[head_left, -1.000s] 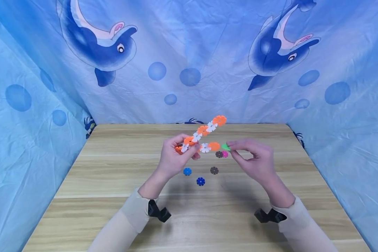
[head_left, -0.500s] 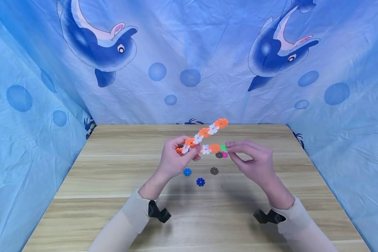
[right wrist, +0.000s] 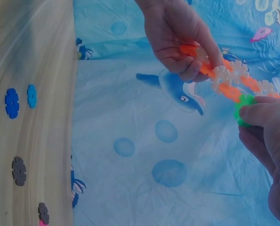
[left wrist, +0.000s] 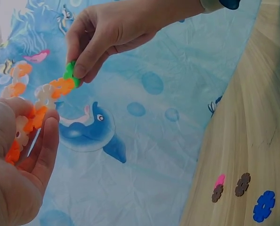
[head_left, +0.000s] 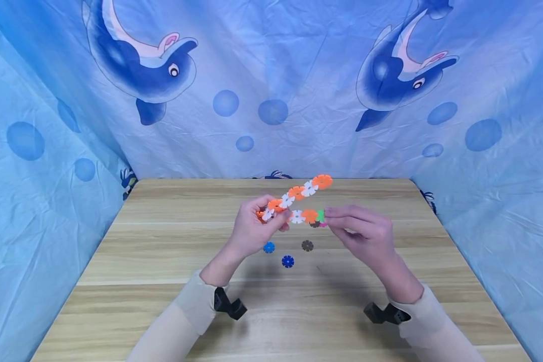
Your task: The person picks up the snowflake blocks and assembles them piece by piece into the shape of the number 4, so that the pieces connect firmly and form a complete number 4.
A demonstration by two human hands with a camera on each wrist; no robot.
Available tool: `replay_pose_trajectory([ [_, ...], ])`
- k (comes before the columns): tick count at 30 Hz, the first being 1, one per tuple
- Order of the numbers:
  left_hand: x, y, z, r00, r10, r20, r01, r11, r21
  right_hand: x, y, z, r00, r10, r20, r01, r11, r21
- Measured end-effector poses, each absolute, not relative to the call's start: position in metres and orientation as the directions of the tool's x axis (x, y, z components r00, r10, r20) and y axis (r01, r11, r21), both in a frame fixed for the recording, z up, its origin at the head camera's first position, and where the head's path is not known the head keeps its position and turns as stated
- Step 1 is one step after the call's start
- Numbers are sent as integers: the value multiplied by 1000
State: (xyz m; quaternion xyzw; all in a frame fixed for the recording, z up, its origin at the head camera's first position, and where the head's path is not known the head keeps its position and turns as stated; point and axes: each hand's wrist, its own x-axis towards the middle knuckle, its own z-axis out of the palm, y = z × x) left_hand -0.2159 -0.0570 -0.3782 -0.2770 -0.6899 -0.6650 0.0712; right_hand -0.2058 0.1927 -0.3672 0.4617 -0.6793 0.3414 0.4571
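A V-shaped chain of orange and white interlocking snowflake discs (head_left: pixel 297 192) is held above the table. My left hand (head_left: pixel 255 229) grips it near its bend, thumb in front, hiding part of the lower arm. Between thumb and fingertips, my right hand (head_left: pixel 364 229) pinches a green snowflake disc (head_left: pixel 320 216). This green disc (right wrist: pixel 244 110) meets the orange disc at the end of the chain's lower arm, edge to edge in the right wrist view. From the left wrist view, the green disc (left wrist: pixel 70 70) stands at an angle to that orange disc (left wrist: pixel 62 86).
On the wooden table (head_left: pixel 163 296) lie a light blue disc (head_left: pixel 269 247), a dark blue disc (head_left: pixel 287 261) and a brown disc (head_left: pixel 307 246). A second brown disc (left wrist: pixel 217 193) and a pink disc (left wrist: pixel 220 181) overlap. A blue dolphin-print cloth (head_left: pixel 271 60) hangs behind.
My right hand has brought the green disc left against the end of the lower arm. The chain's upper arm has dipped slightly down and to the right.
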Motion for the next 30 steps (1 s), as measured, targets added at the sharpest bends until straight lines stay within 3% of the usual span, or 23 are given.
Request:
replay_pose_trajectory([
  [30, -213, -55, -377, -826, 301, 476, 485, -48, 873, -203, 188, -358, -21, -348, 937, -938, 331, 102],
])
